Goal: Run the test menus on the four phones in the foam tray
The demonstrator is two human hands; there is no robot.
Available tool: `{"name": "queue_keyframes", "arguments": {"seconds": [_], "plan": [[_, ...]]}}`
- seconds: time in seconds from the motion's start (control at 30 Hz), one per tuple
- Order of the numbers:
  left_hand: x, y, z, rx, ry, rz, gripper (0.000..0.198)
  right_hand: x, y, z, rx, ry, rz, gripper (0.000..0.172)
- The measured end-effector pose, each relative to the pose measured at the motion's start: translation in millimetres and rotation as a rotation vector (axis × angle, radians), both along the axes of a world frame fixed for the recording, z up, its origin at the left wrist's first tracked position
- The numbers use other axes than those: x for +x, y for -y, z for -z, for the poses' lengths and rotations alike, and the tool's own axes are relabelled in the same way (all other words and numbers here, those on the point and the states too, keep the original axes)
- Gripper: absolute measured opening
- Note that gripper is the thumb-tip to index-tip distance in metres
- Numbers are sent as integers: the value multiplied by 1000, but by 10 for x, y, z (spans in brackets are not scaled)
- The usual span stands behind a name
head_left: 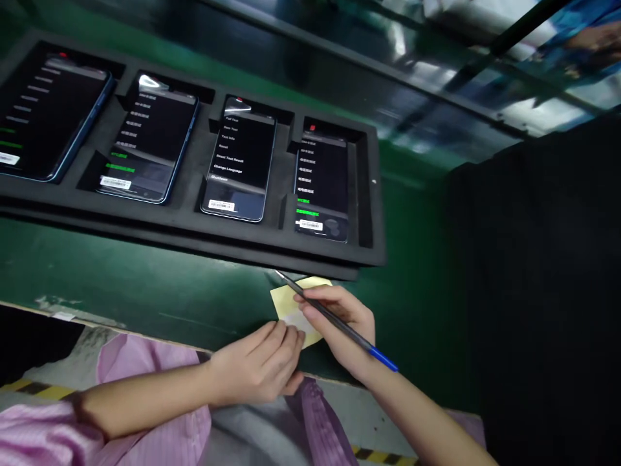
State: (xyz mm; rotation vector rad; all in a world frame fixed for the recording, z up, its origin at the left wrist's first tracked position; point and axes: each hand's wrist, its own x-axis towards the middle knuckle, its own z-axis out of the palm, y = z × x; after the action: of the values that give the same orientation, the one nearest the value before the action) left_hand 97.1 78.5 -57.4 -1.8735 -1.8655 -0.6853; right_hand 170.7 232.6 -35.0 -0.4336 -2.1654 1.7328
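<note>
My right hand [347,320] grips a slim dark pen-like tool [334,317] with a blue rear end; its thin pale tip points up and left, close to the tray's front edge. I cannot make out the tool's exact kind. A yellow paper slip [288,301] with a whitish patch lies between my hands. The curled fingers of my left hand [264,362] pinch its lower left edge, partly hiding it. Beyond them, a black foam tray [369,194] bears several smartphones, including one phone [323,181] nearest my hands. Their screens show menus and small white barcode labels.
Under the tray is a green worktop [160,265], its worn front edge close to my body. A black cloth-like surface [538,278] rises at the right. Behind the tray runs a dark metal rail [339,55]. Part of another person's arm [596,39] shows, blurred, at top right.
</note>
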Motion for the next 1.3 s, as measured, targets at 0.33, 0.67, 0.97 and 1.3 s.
{"name": "queue_keyframes", "arguments": {"seconds": [0.33, 0.67, 0.97, 1.3], "plan": [[-68, -4, -43, 7, -59, 33, 33, -23, -6, -40, 121, 61, -31, 21], [-65, 42, -31, 22, -34, -8, 32, 27, 116, -91, 267, 36, 125, 23], [-57, 36, -3, 32, 7, 3, 29, 17, 144, -59, 398, 21, 75, 30], [-61, 30, -18, 33, 20, 16, 29, 40, 149, -26, 417, 53, 59, 30]]}}
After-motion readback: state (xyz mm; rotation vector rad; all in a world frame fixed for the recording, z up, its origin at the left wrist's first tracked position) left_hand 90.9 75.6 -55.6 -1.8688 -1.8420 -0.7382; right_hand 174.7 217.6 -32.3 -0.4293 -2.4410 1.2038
